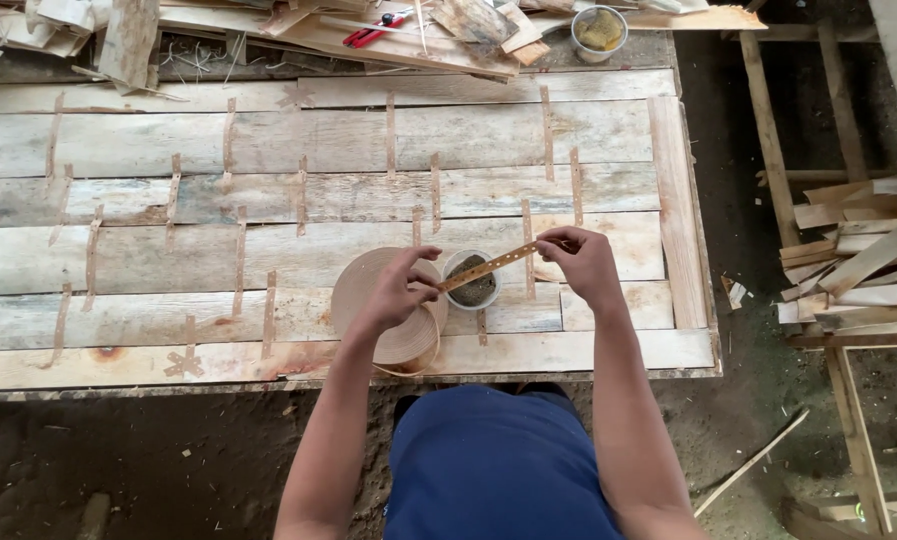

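Pinching strip [490, 265] taut between left hand [400, 290] and right hand [580, 262], stretching it off roll [383, 310] above cup [471, 282] for keeping it straight.

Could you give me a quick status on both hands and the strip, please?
Left hand and right hand pinch perforated strip at its ends. Strip above small tub. Coiled roll beneath left hand.

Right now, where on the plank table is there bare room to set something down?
Free: the planks left of the tape roll, and the stretch behind both hands. Crowded: around the small cup under the strip, and the scrap pile along the far edge.
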